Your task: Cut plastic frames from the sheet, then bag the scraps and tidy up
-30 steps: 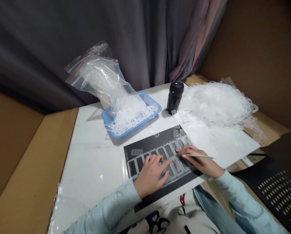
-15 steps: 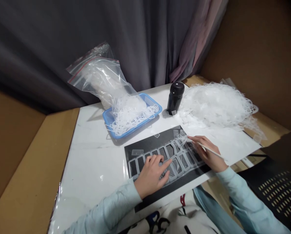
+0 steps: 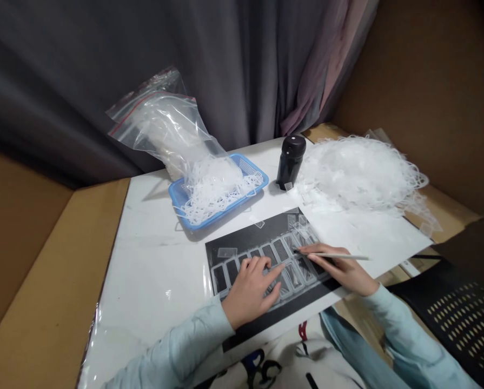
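Note:
A black sheet lies on the white table, bearing a clear plastic frame with two rows of rectangular openings. My left hand rests on the frame's lower row, its fingers apart and holding nothing. Pinched in my right hand is a thin white stick-like tool, whose dark tip is over the frame's right part, between the rows. Small clear rectangular pieces lie on the sheet's upper edge, one of them a loose piece at the upper left.
Behind the sheet, a blue basket holds white rings and a clear zip bag. A black bottle stands beside a large pile of clear thin strips. Cardboard walls flank the table, with a grey curtain behind.
My right hand has moved a little left and down, and the tool now lies flatter. The thin clear strip lifted near its fingers no longer shows there. My left hand stays in place.

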